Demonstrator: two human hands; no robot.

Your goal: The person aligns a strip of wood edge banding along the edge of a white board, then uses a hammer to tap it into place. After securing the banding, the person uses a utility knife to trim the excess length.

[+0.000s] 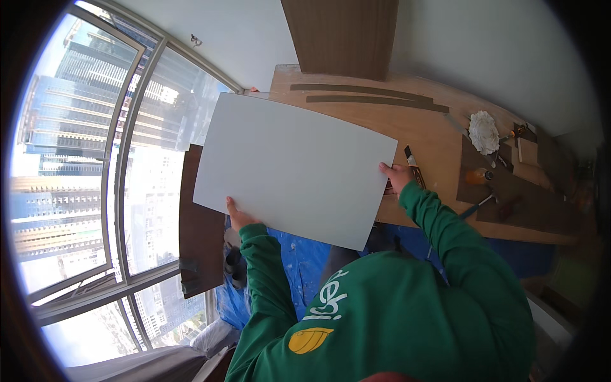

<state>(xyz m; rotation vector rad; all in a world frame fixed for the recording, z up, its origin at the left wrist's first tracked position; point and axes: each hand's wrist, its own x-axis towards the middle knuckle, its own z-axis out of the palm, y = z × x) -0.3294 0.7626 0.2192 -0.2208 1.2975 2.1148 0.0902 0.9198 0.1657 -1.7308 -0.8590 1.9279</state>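
Note:
A large white rectangular panel [296,169] is held up in front of me, over the near left part of the wooden worktable [356,121]. My left hand [240,215] grips its lower edge near the left corner, thumb on the white face and fingers hidden behind. On the right edge my right hand [398,177] holds it in the same way, thumb on top. Just beyond my right hand a dark-handled tool [414,164] lies on the table; its kind is hard to make out. The panel hides much of the table's left side.
At the table's right are a crumpled white cloth or plastic [484,132], an orange bottle [478,176] and a hammer [478,205]. Thin brown strips [375,100] lie at the back. A brown board [202,235] leans by the window [153,159]. Blue sheeting [296,258] covers the floor.

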